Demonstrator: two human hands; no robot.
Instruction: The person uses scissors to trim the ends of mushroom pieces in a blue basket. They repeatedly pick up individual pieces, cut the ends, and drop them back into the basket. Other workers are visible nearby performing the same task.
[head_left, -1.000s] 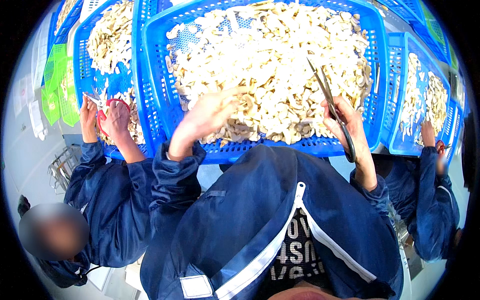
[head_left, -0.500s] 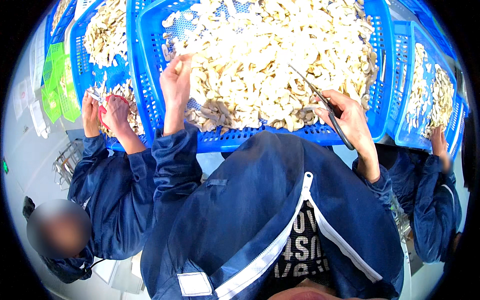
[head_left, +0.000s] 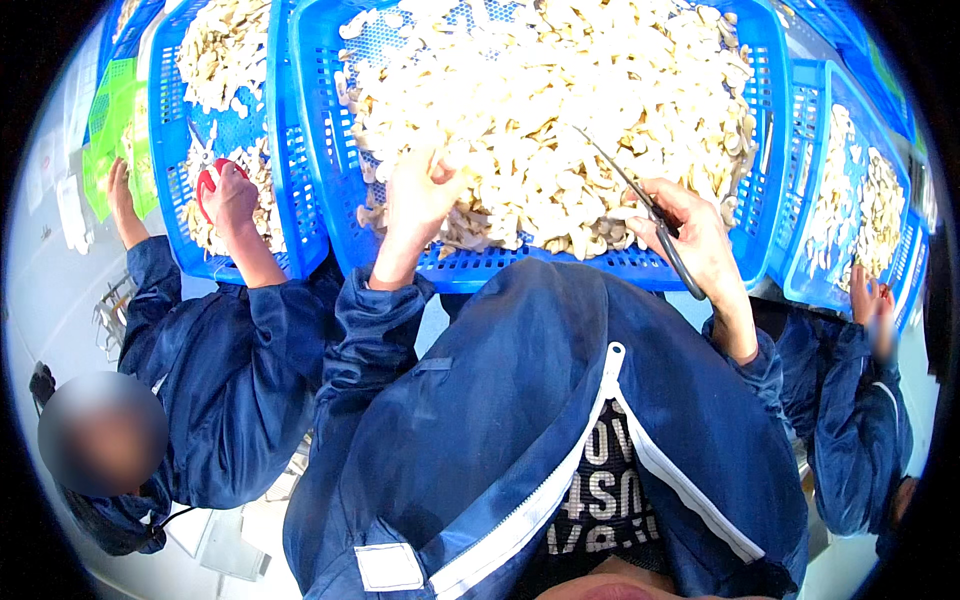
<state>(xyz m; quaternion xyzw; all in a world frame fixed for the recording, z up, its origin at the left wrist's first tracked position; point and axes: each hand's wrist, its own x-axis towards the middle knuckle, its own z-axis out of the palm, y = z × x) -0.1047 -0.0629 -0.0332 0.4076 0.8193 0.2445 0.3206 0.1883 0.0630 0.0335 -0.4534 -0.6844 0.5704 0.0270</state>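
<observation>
A heap of pale cut mushroom pieces (head_left: 560, 130) fills most of the large blue perforated crate (head_left: 325, 150) in front of me. Over the crate's near left part is my left hand (head_left: 420, 200), its fingers curled in toward the thumb. Glare washes out the fingertips, so whatever they pinch is unclear. At the near right, my right hand (head_left: 700, 235) is closed round black-handled scissors (head_left: 618, 168). Their tip points away and to the left, over the mushrooms. The handle passes under my palm and is partly hidden.
To the left, a co-worker holds red-handled scissors (head_left: 208, 190) over another blue crate (head_left: 165, 130) of mushrooms. Beyond is a bright green crate (head_left: 105, 130). On the right, a further co-worker's hand (head_left: 868, 297) is at a blue crate (head_left: 815, 110) of mushroom pieces.
My left hand has moved right and a little nearer, in over the mushrooms. My right hand and its scissors stay put. The left co-worker's left hand has moved away from the red scissors.
</observation>
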